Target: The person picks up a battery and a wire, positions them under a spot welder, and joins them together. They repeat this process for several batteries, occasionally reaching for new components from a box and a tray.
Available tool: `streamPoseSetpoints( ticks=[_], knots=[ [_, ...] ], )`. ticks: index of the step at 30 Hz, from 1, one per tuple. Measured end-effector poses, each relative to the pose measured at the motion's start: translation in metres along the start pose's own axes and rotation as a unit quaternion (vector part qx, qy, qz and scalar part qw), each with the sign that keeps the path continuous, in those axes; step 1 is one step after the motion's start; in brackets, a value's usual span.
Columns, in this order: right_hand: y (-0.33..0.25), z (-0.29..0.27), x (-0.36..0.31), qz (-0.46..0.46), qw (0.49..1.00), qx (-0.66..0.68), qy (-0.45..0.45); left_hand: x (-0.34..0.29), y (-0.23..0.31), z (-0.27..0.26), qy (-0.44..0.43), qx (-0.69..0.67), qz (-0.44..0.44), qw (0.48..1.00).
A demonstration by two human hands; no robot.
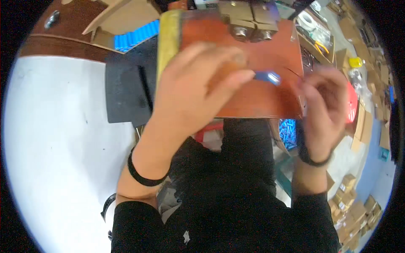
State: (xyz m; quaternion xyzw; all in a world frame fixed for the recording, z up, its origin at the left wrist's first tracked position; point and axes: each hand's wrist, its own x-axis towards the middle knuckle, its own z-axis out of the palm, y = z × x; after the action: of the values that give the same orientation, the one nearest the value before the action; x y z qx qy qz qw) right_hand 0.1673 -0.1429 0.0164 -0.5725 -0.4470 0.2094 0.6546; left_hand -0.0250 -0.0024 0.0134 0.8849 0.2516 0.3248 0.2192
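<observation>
Pinching blue cylinder (268, 76) by one end in narrowly closed left grip (192, 84), above table (253, 103) toward right edge; cannot tell hold of half-curled, blurred right grip (324, 103) at that edge; risk of dropping blue cylinder from end-only pinch, if knocked

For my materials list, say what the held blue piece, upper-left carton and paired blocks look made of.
Blue piece: perhaps glossy plastic, given its glint, though blurred. Carton: matte cardboard, by its flap. Paired blocks: probably shiny metal, from reflections.
</observation>
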Motion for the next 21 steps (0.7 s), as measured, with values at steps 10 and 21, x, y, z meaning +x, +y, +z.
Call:
streamPoseSetpoints(
  ticks=[10, 21],
  knots=[
    [0.064, -0.197, -0.113, 0.182, 0.943, -0.277, 0.023, 0.023, -0.152, -0.056, -0.064, 0.391, 0.013, 0.918],
    [0.077, -0.187, -0.106, 0.029, 0.866, -0.493, 0.075, 0.033, -0.206, -0.038, -0.189, 0.536, 0.038, 0.822]
  ],
)
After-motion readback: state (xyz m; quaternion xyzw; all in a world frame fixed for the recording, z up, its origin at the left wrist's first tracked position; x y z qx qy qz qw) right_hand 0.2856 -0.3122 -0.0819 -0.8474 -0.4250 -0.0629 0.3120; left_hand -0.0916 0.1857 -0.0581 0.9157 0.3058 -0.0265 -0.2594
